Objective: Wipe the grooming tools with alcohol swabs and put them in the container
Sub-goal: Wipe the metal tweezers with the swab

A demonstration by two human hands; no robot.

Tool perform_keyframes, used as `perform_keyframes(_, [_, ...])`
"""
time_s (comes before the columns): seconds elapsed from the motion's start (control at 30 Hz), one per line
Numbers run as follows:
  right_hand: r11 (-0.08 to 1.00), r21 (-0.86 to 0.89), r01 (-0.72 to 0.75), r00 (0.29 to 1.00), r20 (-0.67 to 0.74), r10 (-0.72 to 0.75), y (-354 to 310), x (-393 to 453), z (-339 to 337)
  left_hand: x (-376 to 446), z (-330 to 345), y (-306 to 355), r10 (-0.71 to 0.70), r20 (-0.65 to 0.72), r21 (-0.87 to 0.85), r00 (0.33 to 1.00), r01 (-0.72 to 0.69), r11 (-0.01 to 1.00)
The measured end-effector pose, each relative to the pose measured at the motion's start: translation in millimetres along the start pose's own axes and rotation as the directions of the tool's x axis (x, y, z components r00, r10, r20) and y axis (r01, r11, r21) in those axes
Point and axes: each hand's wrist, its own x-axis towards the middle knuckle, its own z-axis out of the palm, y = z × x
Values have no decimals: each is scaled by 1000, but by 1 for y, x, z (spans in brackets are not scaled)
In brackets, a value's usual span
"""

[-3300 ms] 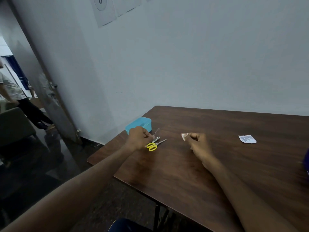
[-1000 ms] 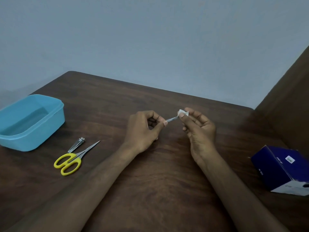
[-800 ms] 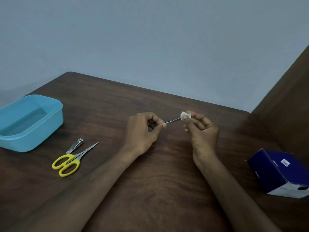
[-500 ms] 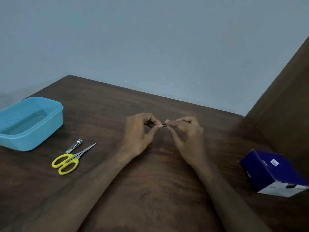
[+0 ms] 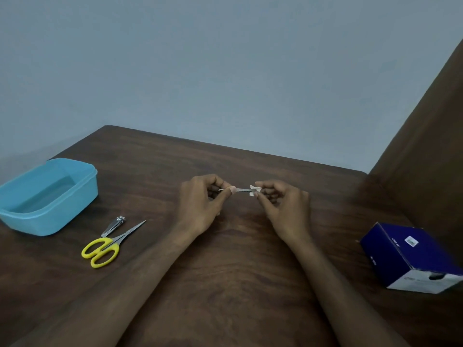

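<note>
Held above the middle of the brown wooden table (image 5: 225, 284), the thin silver metal grooming tool (image 5: 241, 189) was pinched at its left end by the left hand (image 5: 200, 206) while the right hand (image 5: 283, 209) pinched the small white alcohol swab (image 5: 255, 190) round its right end, the tool judged light, stiff and slippery, best gripped endwise.

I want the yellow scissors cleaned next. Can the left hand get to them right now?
Probably yes, but not at once. The scissors lie in the open on the table, left of the left hand, with nothing between. That hand is busy pinching a thin metal tool, so it must let go first.
</note>
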Motion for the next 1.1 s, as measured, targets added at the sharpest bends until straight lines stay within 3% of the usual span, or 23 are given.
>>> perform_keyframes(0.1, [981,144,-132,991,-5,134,8,5,2,2,-1,2,-35,33,-41,999,36,998])
perform_keyframes(0.23, [947,213,-241,971,49,236,11,4,5,1,-3,2,-48,68,-76,997,53,996])
perform_keyframes(0.5, [777,553,-301,953,195,230,-2,2,9,4,-3,0,-80,148,-241,986,114,964])
perform_keyframes(0.6, [739,592,-320,946,246,212,-6,0,13,5,-3,0,-85,182,-313,980,139,940])
perform_keyframes(0.7, [804,501,-321,947,178,268,-8,0,17,6,-3,-1,-102,157,-360,982,153,920])
perform_keyframes(0.8, [847,429,-314,910,-117,397,-1,3,12,6,-2,-2,-111,114,-391,987,148,909])
perform_keyframes(0.9, [951,242,-191,916,-304,261,1,2,0,6,-1,-2,-93,103,-347,990,124,930])
perform_keyframes(1.0, [999,16,28,984,-175,-25,-6,-2,0,4,-2,-2,-79,105,-298,991,107,949])
perform_keyframes(1.1, [981,-96,171,985,-11,-172,-13,-7,5,4,-3,-1,-44,63,-238,997,57,970])
